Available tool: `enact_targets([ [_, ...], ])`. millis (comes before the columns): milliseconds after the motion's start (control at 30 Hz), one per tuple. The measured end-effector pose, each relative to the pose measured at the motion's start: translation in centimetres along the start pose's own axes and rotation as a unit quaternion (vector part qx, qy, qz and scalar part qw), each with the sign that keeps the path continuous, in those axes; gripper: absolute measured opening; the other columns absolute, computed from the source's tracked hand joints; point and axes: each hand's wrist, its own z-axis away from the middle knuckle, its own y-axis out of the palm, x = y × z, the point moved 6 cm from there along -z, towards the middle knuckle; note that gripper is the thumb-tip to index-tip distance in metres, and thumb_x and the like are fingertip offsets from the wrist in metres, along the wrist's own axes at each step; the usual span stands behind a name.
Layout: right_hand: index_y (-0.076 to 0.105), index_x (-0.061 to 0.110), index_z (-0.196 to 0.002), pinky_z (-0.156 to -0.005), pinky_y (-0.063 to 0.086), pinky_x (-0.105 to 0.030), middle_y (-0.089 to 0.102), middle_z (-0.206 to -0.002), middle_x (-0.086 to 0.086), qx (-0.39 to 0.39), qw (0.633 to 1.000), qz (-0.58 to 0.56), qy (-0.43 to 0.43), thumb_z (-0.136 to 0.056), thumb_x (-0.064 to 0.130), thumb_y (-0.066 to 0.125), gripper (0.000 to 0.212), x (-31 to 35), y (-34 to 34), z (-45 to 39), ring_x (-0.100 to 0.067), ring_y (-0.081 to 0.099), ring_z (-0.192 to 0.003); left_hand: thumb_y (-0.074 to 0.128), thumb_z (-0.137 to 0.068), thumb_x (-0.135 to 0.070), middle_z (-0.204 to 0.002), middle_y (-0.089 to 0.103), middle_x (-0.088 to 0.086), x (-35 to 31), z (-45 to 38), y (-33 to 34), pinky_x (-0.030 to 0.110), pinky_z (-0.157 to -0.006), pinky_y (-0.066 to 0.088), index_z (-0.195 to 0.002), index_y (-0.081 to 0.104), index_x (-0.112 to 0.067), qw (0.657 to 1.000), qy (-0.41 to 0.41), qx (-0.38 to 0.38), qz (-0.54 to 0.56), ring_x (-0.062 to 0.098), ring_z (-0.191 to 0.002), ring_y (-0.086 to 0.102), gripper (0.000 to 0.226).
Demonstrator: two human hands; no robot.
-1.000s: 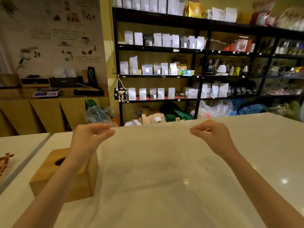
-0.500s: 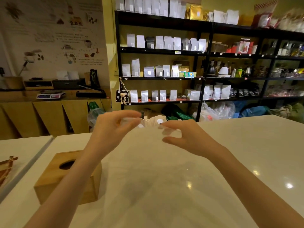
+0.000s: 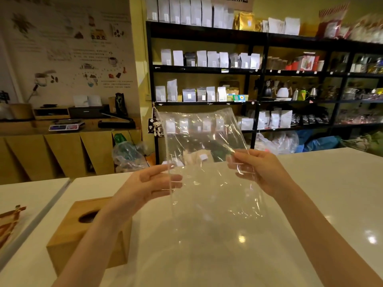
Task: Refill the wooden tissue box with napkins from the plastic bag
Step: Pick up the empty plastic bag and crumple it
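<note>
A clear plastic bag (image 3: pixel 204 154) hangs in the air in front of me, see-through and apparently without contents. My left hand (image 3: pixel 153 184) pinches its left edge and my right hand (image 3: pixel 256 171) grips its right side, both above the white table (image 3: pixel 323 189). The wooden tissue box (image 3: pixel 68 243) stands on the table at the lower left, under my left forearm, with its dark oval slot facing up. No napkins show.
A second white table (image 3: pixel 31 195) adjoins on the left with a brown paper item (image 3: pixel 10 220) on it. Behind the table stand black shelves (image 3: pixel 257 69) of white pouches and kettles, a wooden counter (image 3: pixel 62 139) with a scale, and bags on the floor.
My hands, stretched wide apart with the bag, came together and then lifted it. The bag now stands up in front of the shelves instead of hanging low over the table.
</note>
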Motion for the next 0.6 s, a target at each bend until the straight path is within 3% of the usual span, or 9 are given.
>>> enact_targets([
  [167,0.071,0.009,-0.093,-0.051,0.054,-0.021,0.077,-0.078,-0.005,-0.003,0.996,-0.053,0.065,-0.085,0.017,0.061,0.015,-3.5,-0.2,0.3,-0.015,0.072,-0.07,0.068,-0.065,-0.02,-0.087,0.077,0.006,0.4,0.2,-0.4,0.021,-0.058,0.057,-0.102,0.062,-0.018,0.996,0.012,-0.08,0.024,0.018,-0.08,0.072,0.038],
  [367,0.055,0.01,-0.116,-0.054,0.057,-0.027,0.076,-0.082,-0.015,0.032,0.994,-0.058,0.092,-0.089,0.017,0.055,0.028,-4.8,0.0,0.9,-0.025,0.073,-0.074,0.065,-0.074,-0.009,-0.076,0.077,0.005,0.8,0.4,-1.1,0.025,-0.054,0.057,-0.116,0.052,-0.022,0.988,-0.004,-0.151,0.016,0.017,-0.072,0.072,0.046],
  [467,0.039,0.027,-0.128,-0.056,0.057,-0.028,0.076,-0.081,-0.014,0.02,0.998,-0.03,0.059,-0.09,0.009,0.053,0.044,-5.1,-0.5,1.0,-0.025,0.073,-0.073,0.066,-0.075,-0.005,-0.071,0.076,0.004,0.6,0.4,-1.8,0.024,-0.053,0.057,-0.114,0.055,-0.026,0.983,0.001,-0.181,0.009,0.016,-0.067,0.072,0.045],
  [533,0.047,0.034,-0.122,-0.059,0.058,-0.028,0.077,-0.08,-0.01,0.023,0.999,-0.024,0.037,-0.092,0.009,0.051,0.04,-4.9,-0.5,0.9,-0.025,0.073,-0.076,0.066,-0.075,-0.005,-0.069,0.076,0.002,0.6,0.4,-1.7,0.024,-0.053,0.056,-0.107,0.058,-0.032,0.985,-0.011,-0.17,0.002,0.014,-0.064,0.071,0.043],
  [600,0.059,0.03,-0.116,-0.063,0.059,-0.026,0.077,-0.078,-0.003,0.038,0.999,-0.012,0.022,-0.094,0.011,0.047,0.032,-4.8,-0.3,0.9,-0.021,0.073,-0.079,0.063,-0.078,-0.005,-0.066,0.074,0.001,0.8,0.3,-1.3,0.024,-0.053,0.054,-0.101,0.062,-0.035,0.989,-0.039,-0.14,0.003,0.011,-0.06,0.069,0.038],
])
